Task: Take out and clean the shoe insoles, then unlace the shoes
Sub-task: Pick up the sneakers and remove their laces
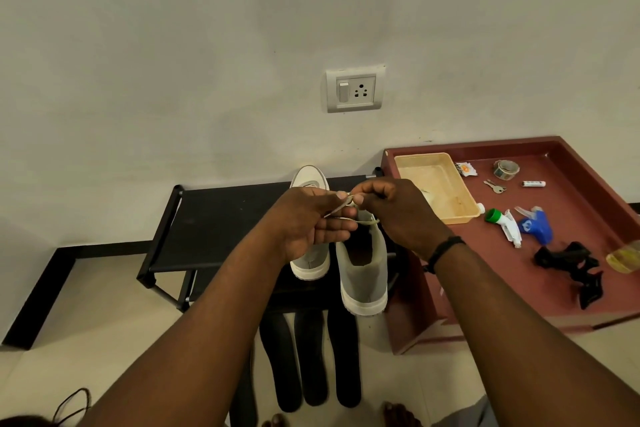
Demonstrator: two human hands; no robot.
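Head view: your left hand [311,218] and right hand [398,211] both pinch the pale lace [341,210] above the right shoe [363,274] on the black rack [221,218]. Dark insoles [311,357] lie on the near floor.

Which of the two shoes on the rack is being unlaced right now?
The right-hand pale grey sneaker: both hands pinch its lace above it. The left white sneaker sits untouched behind the left hand.

Shoe fronts [363,253] and laces behind the hands [346,215]; sachet print [465,169] illegible.
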